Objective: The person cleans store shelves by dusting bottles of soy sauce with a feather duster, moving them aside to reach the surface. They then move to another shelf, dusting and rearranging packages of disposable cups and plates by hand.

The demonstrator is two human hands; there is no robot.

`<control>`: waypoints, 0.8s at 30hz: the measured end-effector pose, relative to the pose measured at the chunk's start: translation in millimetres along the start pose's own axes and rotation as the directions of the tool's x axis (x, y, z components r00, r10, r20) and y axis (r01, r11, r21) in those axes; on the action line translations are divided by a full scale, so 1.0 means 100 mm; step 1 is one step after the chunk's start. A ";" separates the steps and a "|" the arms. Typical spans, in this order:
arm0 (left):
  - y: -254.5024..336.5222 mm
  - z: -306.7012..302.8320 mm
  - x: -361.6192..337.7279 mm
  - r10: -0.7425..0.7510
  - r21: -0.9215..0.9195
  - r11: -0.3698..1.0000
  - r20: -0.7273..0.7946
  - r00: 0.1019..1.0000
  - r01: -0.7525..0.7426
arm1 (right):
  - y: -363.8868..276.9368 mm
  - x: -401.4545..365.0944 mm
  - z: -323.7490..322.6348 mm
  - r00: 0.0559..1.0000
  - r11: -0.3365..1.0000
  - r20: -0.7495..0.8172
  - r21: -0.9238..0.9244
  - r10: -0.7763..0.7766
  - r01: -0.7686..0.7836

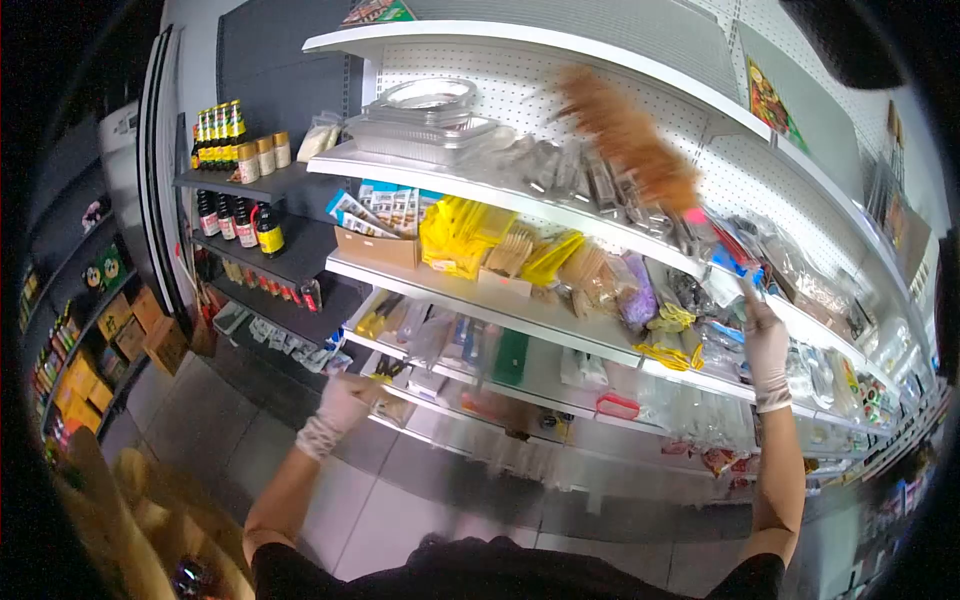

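Observation:
My right hand [768, 345], in a white glove, is closed round the thin handle of a brown feather duster [635, 145]. The blurred feathers reach up and left over the upper shelf, above small clear-wrapped packets [600, 185]. A pink part shows where the feathers meet the handle. On the lower left, my left hand [345, 408], also gloved, has its fingers drawn together beside the lower shelves' left end. Whatever it may hold is too small to tell. Near its fingertips lies a black and yellow item [389, 368].
Clear plastic trays [425, 125] stand on the upper shelf. Yellow packets [460, 238] and a cardboard box [375, 248] fill the shelf below. Dark side shelves hold sauce bottles [245, 225]. A brown bag [150, 520] is at the lower left, above the tiled floor [350, 510].

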State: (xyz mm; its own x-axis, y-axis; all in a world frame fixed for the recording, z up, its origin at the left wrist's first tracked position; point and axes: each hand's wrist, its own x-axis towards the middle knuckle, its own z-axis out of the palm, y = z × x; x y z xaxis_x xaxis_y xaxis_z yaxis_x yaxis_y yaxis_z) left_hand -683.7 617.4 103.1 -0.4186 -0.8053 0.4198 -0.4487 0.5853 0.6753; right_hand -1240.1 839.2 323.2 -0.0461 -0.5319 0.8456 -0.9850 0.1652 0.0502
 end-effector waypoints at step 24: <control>-1.08 0.00 -0.42 -0.411 -0.214 0.881 0.098 0.906 0.423 | -0.09 0.96 0.92 0.976 0.987 0.146 -0.032 0.161 -0.158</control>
State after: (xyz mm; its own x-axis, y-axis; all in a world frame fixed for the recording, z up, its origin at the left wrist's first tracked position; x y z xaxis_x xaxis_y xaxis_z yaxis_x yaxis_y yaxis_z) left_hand -617.4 588.0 12.3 -0.2721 -0.9613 0.0434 -0.4027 0.1547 0.9022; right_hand -1250.5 710.2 354.7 -0.2280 -0.6142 0.7555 -0.9595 0.2734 -0.0673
